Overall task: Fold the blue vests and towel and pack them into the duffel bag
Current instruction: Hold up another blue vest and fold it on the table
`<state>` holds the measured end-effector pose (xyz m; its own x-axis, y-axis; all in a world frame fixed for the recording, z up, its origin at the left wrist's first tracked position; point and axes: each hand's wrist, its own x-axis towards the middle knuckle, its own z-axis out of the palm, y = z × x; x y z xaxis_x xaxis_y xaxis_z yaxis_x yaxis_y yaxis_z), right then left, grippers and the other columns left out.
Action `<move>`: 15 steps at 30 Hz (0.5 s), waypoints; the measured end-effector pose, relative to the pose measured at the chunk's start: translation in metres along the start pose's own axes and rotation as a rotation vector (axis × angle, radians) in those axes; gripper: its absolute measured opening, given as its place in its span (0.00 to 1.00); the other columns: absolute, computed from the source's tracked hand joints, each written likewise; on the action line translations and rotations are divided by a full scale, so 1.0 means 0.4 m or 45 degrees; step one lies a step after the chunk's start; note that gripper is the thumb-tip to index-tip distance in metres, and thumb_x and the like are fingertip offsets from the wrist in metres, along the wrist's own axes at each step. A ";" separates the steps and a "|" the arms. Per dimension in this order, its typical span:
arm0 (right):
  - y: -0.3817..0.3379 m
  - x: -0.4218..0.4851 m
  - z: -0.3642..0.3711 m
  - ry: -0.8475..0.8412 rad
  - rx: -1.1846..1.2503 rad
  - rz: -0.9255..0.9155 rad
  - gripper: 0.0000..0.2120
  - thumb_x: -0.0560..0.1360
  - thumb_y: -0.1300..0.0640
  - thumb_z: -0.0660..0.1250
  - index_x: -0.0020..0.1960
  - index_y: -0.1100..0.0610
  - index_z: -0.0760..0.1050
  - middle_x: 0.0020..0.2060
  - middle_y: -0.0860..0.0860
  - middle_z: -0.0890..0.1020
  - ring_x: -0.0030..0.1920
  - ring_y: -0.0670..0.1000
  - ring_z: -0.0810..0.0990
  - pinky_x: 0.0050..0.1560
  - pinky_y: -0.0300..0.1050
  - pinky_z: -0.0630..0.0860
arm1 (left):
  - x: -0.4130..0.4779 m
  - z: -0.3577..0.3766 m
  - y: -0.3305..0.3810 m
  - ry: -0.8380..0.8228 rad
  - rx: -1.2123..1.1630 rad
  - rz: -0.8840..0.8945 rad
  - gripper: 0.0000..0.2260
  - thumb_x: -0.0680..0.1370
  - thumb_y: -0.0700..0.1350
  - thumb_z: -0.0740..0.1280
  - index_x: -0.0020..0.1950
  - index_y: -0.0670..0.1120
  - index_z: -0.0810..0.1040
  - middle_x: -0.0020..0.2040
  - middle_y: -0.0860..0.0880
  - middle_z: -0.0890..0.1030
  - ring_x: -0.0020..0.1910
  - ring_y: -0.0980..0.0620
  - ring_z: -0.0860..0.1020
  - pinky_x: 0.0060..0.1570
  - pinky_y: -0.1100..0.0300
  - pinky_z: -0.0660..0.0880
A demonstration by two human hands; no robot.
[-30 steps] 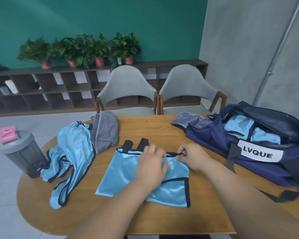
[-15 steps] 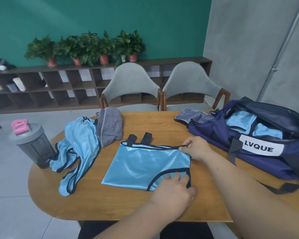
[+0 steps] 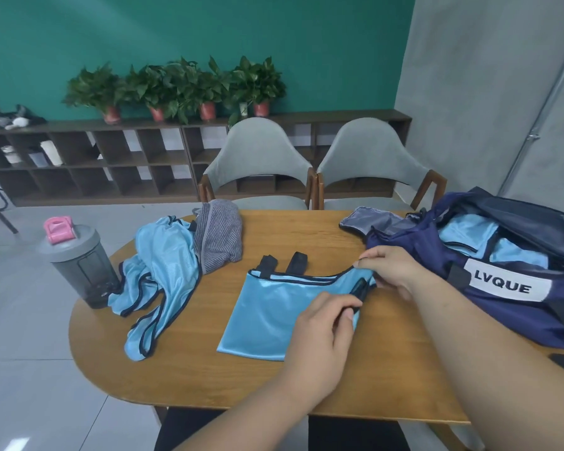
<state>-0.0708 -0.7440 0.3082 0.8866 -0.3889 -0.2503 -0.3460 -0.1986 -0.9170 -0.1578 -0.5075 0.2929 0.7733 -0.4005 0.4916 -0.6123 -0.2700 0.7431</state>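
Both forearms bare, extended forward from near edge. Left forearm (image 3: 241, 415) angled toward far right. Left hand (image 3: 323, 333) seen back up, fingers curled, dark trim of blue vest (image 3: 274, 314) pinched at fingertips. Right forearm (image 3: 489, 353) angled from near right toward far left. Right hand (image 3: 391, 271) set farther, knuckles up, fingers bent, far right corner of vest pinched between thumb and fingers. Hands near each other, not touching.

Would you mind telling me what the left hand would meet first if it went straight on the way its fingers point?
Most likely the right hand, which pinches the far-right corner of the folded shiny light-blue vest just beyond the left hand; the navy duffel bag lies behind it.
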 end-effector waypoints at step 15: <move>-0.201 0.012 0.378 -0.053 -0.264 -0.206 0.07 0.72 0.65 0.78 0.46 0.57 0.82 0.43 0.55 0.83 0.38 0.53 0.84 0.33 0.42 0.82 | -0.084 -0.205 -0.070 0.642 -0.307 -0.504 0.15 0.82 0.36 0.67 0.46 0.57 0.85 0.44 0.54 0.82 0.41 0.52 0.80 0.41 0.62 0.76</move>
<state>0.0077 -0.5939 0.3338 0.9459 -0.3007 -0.1223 -0.2507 -0.4372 -0.8637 -0.1533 -0.4148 0.2928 0.9493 0.1606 0.2701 -0.2592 -0.0858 0.9620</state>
